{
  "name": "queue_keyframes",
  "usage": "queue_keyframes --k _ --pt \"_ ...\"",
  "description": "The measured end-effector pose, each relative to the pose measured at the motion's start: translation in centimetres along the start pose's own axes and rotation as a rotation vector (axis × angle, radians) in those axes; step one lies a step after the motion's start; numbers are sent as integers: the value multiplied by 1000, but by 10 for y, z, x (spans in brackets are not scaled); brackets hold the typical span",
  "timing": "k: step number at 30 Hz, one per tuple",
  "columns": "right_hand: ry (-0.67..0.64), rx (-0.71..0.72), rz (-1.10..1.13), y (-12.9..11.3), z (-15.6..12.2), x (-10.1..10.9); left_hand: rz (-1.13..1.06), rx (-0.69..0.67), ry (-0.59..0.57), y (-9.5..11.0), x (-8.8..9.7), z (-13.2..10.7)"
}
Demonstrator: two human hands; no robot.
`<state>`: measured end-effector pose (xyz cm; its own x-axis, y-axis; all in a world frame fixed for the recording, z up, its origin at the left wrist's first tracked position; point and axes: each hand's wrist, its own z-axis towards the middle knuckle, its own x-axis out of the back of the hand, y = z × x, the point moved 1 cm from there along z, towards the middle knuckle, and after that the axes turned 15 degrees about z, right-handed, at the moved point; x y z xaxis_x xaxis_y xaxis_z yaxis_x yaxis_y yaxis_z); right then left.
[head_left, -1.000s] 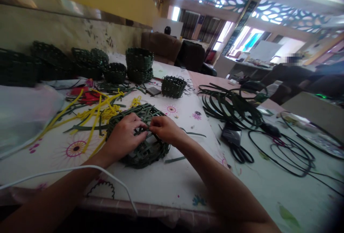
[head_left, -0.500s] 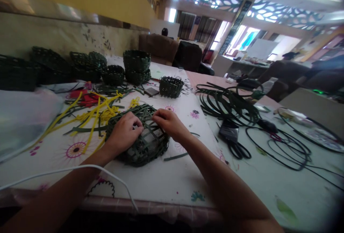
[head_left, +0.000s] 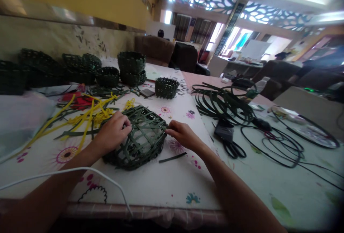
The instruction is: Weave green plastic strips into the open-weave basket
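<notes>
A dark green woven basket (head_left: 143,138) of flat plastic strips lies on the white flowered tablecloth in front of me, its open lattice facing up. My left hand (head_left: 114,131) is curled over its left side, fingers wrapped round the weave and partly hidden. At the right edge, my right hand (head_left: 182,134) pinches the basket's rim between thumb and fingers; whether one strip alone is in that pinch I cannot tell. A short loose green strip (head_left: 172,157) rests on the cloth just below the right hand.
Yellow strips (head_left: 88,114) lie scattered at left beside a plastic bag (head_left: 24,122). Finished green baskets (head_left: 131,64) stand behind. To the right are coiled green strips (head_left: 223,102), scissors (head_left: 235,149) and black cable (head_left: 271,147). A white cord (head_left: 88,169) crosses the front.
My right hand has moved from the top of the basket out to its right edge. The left hand has shifted slightly left, and the view has turned a little.
</notes>
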<state>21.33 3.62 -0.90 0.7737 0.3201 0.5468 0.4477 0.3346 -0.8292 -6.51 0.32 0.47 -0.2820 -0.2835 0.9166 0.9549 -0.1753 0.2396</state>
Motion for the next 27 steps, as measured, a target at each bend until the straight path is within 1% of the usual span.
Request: queue_keyframes --k 5,7,8,13,15,20,22,25,27 --pt "-28 23 123 4 0 7 -13 -50 -97 -6 8 8" --pt "-21 25 155 6 1 9 -24 -69 -96 -7 7 7" --pt "-15 26 168 7 1 10 -27 -77 -76 -6 6 4" --pt "-27 36 158 6 1 9 -31 -79 105 2 -1 -10" --pt "-25 23 132 5 1 8 -14 -76 139 6 -2 -13" --pt "-15 32 112 5 0 6 146 -28 214 8 -3 -15" --pt "-11 51 97 5 0 5 103 -41 192 6 -3 -15" --pt "-20 61 66 6 -1 5 -6 -70 87 0 -3 -14" --pt "-28 52 47 7 -1 6 -40 -62 32 -3 -2 -12"
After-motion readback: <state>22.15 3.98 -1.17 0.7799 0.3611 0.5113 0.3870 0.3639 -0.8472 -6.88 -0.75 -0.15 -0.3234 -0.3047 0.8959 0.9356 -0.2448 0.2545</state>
